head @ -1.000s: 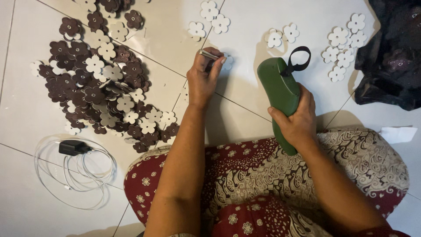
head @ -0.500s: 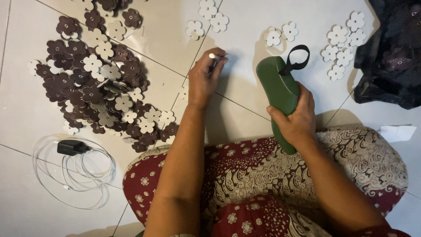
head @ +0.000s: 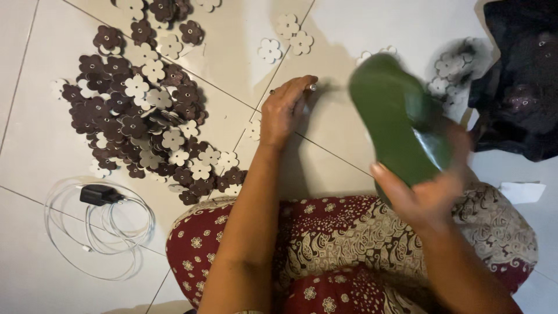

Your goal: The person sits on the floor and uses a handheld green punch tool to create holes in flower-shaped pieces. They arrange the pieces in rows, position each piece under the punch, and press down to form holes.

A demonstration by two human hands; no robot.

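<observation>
Left hand resting on the white tiled floor beside a tile joint, fingertips pinched shut on a small silvery metal pin, standing at the floor. Right hand clamped round the heel of a flat green rubber sandal, raised above the floor and motion-blurred. Bare tile open between the two hands. Left of the left hand, a heap of dark brown and white flower-shaped cutouts; near the bottom left edge, a black charger with coiled white cable. Crumpled black cloth at the right edge. Against half a second ago: sandal swung up and turned sole-on, left hand barely shifted.
</observation>
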